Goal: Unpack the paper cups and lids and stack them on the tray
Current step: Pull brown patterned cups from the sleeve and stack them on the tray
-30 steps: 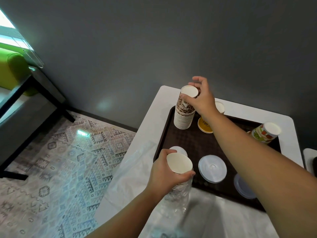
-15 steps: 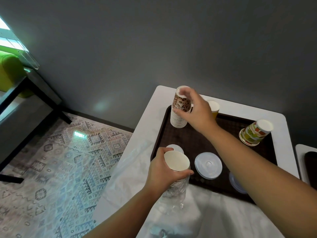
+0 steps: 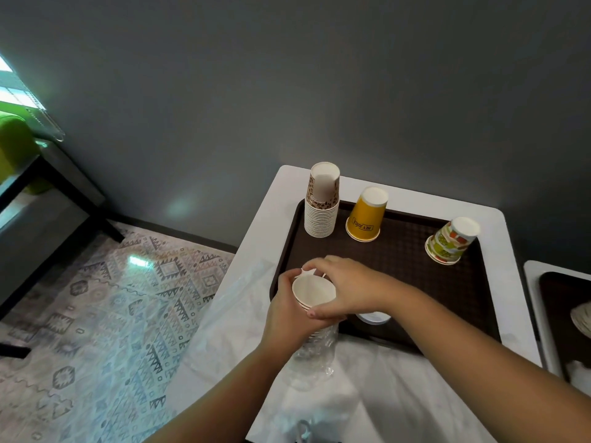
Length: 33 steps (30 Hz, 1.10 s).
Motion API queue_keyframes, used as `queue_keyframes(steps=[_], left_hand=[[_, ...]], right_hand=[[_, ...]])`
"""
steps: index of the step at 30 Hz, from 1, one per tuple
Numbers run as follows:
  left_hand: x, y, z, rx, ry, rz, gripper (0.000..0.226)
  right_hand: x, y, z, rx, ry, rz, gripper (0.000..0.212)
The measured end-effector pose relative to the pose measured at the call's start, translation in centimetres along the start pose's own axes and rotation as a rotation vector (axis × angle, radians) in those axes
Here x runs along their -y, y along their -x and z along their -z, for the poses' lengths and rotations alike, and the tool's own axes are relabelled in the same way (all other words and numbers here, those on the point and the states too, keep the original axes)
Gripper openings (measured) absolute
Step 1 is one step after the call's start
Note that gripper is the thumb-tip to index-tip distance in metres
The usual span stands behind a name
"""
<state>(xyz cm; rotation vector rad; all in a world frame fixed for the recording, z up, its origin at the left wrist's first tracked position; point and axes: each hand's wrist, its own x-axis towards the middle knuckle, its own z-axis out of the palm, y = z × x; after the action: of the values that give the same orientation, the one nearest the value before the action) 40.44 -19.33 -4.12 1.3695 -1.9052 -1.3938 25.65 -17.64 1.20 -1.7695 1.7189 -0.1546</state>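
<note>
Right hand [image 3: 347,287] now joins left hand [image 3: 289,310] gripping bagged cups [image 3: 315,297].

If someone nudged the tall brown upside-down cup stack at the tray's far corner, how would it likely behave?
The brown cup stack is tall on a narrow rim, so it probably tips rather than slides. Being nested paper, it is likely light, and may separate if knocked. The textured brown tray might resist sliding.

Textured brown tray [image 3: 399,251], crinkled clear wrapper [image 3: 315,356]
</note>
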Motion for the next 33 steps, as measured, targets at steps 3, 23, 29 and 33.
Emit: queue_keyframes(steps=[3, 23, 29, 33], left_hand=[[0.0, 0.1, -0.2, 0.016, -0.033, 0.006, 0.082], [0.4, 0.1, -0.4, -0.018, 0.026, 0.04, 0.071], [0.4, -0.1, -0.2, -0.033, 0.053, 0.072, 0.068], [0.8, -0.3, -0.1, -0.024, 0.049, 0.071, 0.071]], right_hand=[[0.1, 0.5, -0.2, -0.033, -0.022, 0.003, 0.074], [-4.4, 1.3, 1.9, -0.002, 0.007, -0.036, 0.074], [-3.5, -1.7, 2.2, -0.376, -0.206, 0.051, 0.078], [-2.1, -4.8, 5.2, -0.735, -0.443, 0.038, 0.073]])
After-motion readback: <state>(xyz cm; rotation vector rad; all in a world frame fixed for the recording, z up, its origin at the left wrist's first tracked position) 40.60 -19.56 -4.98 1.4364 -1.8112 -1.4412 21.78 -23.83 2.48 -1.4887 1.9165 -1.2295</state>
